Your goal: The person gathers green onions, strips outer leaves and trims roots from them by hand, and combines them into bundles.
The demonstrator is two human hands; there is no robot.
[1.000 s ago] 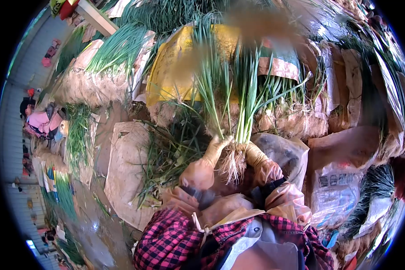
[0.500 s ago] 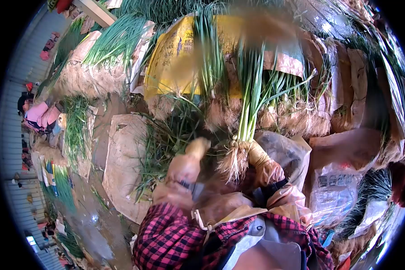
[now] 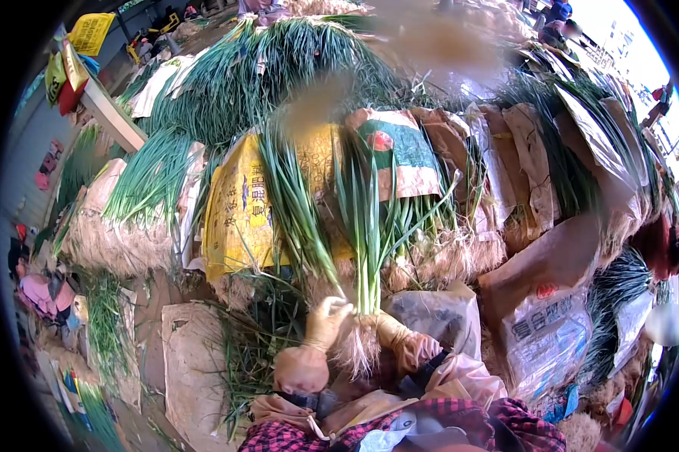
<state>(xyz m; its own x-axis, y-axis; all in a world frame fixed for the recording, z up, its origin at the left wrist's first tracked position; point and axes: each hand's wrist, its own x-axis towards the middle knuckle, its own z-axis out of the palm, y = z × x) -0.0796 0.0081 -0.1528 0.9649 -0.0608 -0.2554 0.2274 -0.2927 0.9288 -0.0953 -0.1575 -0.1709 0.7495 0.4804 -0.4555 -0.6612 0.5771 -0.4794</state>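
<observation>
My right hand (image 3: 388, 330), in a tan glove, is closed round the lower end of a bunch of green onions (image 3: 367, 279). The bunch stands upright, its pale roots (image 3: 357, 352) hanging below the hand. Just left of it, my left hand (image 3: 329, 321), also gloved, has its thumb and fingers pinched at the base of a green onion stalk (image 3: 326, 264) that leans up to the left. Behind both hands is a yellow printed sack (image 3: 238, 207) with more onions against it.
Rooty onion bundles (image 3: 460, 258) line up behind the hands, under a green and brown sack (image 3: 400, 147). Loose leaves (image 3: 260, 346) and a flat tan sack (image 3: 192, 369) lie at the left, a clear plastic-wrapped sack (image 3: 547, 339) at the right. A person in pink (image 3: 45, 294) is far left.
The view has tilted up, showing more of the background. My left hand moved away from the bunch, then came back beside it with a stalk. My right hand has kept its hold.
</observation>
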